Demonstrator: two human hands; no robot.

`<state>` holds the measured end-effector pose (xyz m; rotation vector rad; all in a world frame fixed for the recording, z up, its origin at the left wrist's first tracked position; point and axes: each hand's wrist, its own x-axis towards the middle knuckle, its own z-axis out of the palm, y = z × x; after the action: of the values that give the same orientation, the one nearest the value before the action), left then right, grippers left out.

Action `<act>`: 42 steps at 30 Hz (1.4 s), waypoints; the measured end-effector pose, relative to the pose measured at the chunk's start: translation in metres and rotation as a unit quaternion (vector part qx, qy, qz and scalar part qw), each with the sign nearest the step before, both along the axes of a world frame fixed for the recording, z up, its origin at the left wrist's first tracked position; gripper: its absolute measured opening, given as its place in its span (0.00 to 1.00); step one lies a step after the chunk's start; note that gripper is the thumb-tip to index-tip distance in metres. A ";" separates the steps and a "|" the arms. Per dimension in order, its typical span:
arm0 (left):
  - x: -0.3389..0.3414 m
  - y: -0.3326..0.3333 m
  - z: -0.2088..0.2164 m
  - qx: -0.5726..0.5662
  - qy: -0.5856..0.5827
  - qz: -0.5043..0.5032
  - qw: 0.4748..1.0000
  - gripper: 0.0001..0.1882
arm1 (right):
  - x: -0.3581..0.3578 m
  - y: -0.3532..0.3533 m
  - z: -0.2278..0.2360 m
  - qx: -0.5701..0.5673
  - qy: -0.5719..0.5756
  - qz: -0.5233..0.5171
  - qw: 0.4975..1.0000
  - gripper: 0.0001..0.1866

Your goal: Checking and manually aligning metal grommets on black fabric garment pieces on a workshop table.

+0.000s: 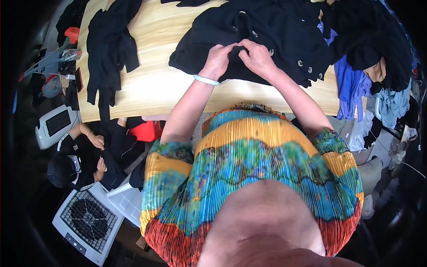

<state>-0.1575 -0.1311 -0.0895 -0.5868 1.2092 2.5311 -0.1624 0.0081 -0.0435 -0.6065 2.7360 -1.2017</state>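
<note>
Head view: a black garment [200, 40] of soft, matt cloth lies loosely spread on the table [151, 84], in front of the wearer, its round, shiny buttons [255, 34] scattered among the folds. The left hand [218, 59], with a smooth, pale bangle [206, 80] at the wrist, has its fingertips narrowed on a fold of this garment. The right hand [258, 58] pinches the same fold just beside it, fingers curled. The table surface is flat, light wood grain. A narrow black piece [109, 53] lies limp at the left; creased purple cloth [347, 84] hangs over the right edge. At lower left, a co-worker [62, 171] is near a boxy white fan [91, 216] with a square grille
</note>
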 end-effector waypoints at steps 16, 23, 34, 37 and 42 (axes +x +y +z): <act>0.006 -0.001 -0.016 -0.226 0.049 0.003 0.973 0.09 | -0.024 0.009 -0.024 -0.014 -0.155 -0.059 0.986 0.18; 0.020 -0.013 -0.001 -0.205 0.117 -0.120 0.964 0.09 | -0.037 0.011 -0.026 -0.089 -0.355 0.006 0.930 0.13; 0.017 -0.013 0.001 -0.240 0.085 -0.168 0.952 0.12 | -0.038 0.008 -0.042 -0.034 -0.299 0.051 0.952 0.17; 0.015 -0.015 -0.001 -0.226 0.086 -0.158 0.957 0.12 | -0.041 0.006 -0.033 0.021 -0.262 0.069 0.962 0.19; 0.012 -0.015 0.000 -0.200 0.105 -0.143 0.964 0.10 | -0.047 0.006 -0.032 0.013 -0.269 0.071 0.960 0.16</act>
<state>-0.1459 -0.1459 -0.0897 -0.2019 1.7626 2.1592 -0.2090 0.0143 -0.0756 -0.3888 2.2103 -1.0982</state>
